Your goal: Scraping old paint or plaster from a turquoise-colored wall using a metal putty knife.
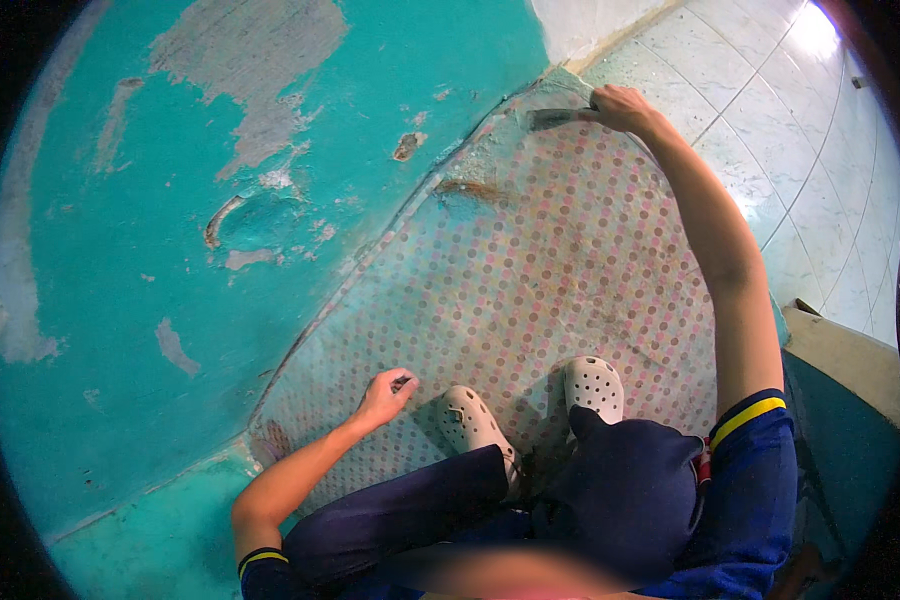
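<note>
My right hand [622,108] is stretched far forward, at the top corner of a dotted floor sheet [570,260]. Its fingers are closed round a flat dark grey hand tool [558,119], whose wider end points left toward the wall; whether it is a scraper or a brush, I cannot tell. Crumbs and brownish dust [470,188] lie on the sheet along the wall's foot. Lower down on the left, my left hand [380,400] is curled above the sheet, near my left shoe. A small dark thing [402,382] shows between its fingers, too little visible to name.
A turquoise wall [120,270] with grey peeled patches and chipped holes runs along the left. White floor tiles [760,140] lie beyond the sheet at the upper right. My two pale clogs [592,385] stand on the sheet. A cream ledge [850,360] is at the right.
</note>
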The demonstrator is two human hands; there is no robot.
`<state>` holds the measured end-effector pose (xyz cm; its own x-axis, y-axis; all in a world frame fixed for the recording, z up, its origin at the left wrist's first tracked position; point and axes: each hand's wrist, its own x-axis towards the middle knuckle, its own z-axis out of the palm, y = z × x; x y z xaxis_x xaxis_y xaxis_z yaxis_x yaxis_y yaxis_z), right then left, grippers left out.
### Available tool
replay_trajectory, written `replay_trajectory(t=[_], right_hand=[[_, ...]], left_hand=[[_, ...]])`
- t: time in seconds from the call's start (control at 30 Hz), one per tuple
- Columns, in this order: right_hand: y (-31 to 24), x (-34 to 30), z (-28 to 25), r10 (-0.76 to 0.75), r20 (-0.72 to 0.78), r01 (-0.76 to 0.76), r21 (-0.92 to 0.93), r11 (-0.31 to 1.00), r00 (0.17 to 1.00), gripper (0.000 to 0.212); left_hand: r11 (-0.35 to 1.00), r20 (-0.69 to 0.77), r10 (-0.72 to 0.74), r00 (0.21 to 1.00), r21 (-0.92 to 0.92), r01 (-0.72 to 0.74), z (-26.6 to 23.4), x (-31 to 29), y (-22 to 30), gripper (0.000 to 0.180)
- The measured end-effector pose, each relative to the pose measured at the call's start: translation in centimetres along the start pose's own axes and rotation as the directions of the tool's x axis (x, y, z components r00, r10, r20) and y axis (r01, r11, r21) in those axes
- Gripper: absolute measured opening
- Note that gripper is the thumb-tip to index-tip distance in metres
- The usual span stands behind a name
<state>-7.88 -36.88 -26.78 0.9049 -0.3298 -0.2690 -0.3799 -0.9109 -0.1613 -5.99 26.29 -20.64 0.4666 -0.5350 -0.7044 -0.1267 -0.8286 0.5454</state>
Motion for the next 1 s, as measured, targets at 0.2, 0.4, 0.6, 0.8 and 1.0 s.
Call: replay_trajectory(t=[0.2,0.4,0.6,0.8,1.0], right_hand=[[-0.3,-0.9,0.4,-0.115,-0.019,0.112,-0.111,0.987,0.993,0.031],[2.8,3.0,3.0,-0.266,-0.156,0.181,-0.417,0.891,0.951,0.025],[1.0,3.8,5.4,-0.323,-0.153,0.218,-0.473,0.854,0.934,0.028],[0.7,3.2,5.3,-0.333,-0.203,0.211,-0.460,0.863,0.921,0.031],[-3.1,3.8,6.1,-0.425,-0.145,0.303,-0.504,0.809,0.893,0.031]], left_hand=[[1.000,-0.074,-0.005,0.997,-0.006,0.005,0.4,-2.8,-3.2,0.021],[0.995,0.067,-0.092,0.994,0.044,0.089,2.1,-4.5,-5.3,0.028],[0.997,0.023,-0.052,0.998,0.060,0.051,1.2,-3.3,-4.9,0.027],[0.999,-0.024,-0.041,0.999,-0.020,0.040,0.4,-2.3,-2.8,0.024],[0.999,-0.001,-0.005,1.000,0.050,0.005,1.3,-1.8,-3.8,0.025]])
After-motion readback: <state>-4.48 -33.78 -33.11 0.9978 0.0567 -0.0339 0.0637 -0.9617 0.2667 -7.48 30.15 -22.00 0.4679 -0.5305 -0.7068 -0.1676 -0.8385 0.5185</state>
